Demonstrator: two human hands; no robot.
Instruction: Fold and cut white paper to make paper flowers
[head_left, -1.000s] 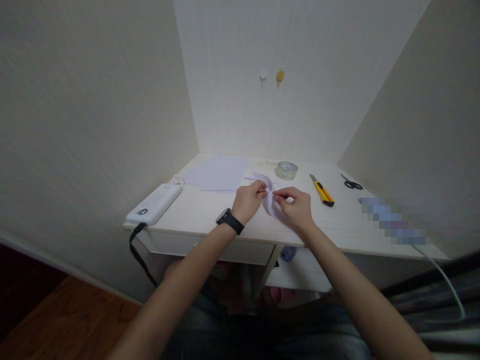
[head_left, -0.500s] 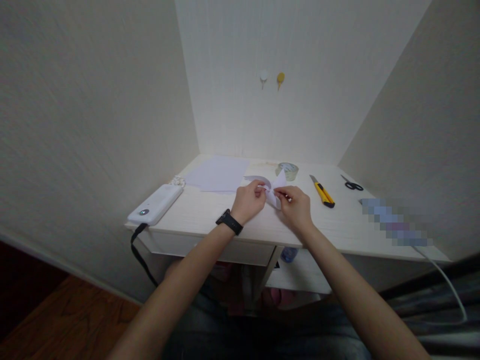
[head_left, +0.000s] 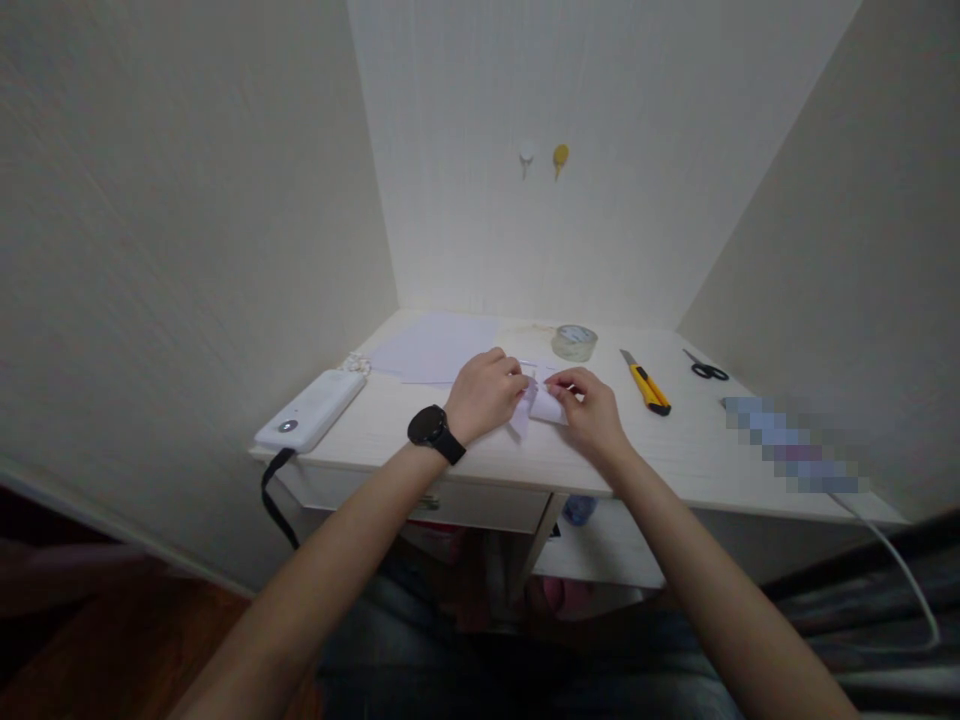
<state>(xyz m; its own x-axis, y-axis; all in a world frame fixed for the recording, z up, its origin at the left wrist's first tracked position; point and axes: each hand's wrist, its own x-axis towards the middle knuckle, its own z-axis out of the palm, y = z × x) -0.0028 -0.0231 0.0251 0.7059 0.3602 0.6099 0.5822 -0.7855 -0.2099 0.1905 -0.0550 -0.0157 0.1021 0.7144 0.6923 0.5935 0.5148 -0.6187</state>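
Between my hands is a small piece of folded white paper [head_left: 549, 406], its flaps spread in different directions. My left hand [head_left: 489, 392], with a black watch [head_left: 430, 427] at the wrist, pinches the paper's left side; the fingertips are partly hidden behind the hand. On the other side my right hand [head_left: 587, 405] is closed in a pinch on the right part of the paper. Both hands are just above the white desk [head_left: 405, 425]. Behind them stands a roll of clear tape [head_left: 574, 343].
White sheets [head_left: 439, 348] lie at the back left. A white device [head_left: 311, 410] with a black strap sits at the left edge. To the right are a yellow box cutter [head_left: 649, 388], black scissors [head_left: 706, 369] and a blurred-out object [head_left: 791, 445] with a white cable. Walls surround the desk.
The folded paper has turned, and its upright point beside the tape no longer shows. My left hand has shifted slightly left and rolled over, with the watch face now visible.
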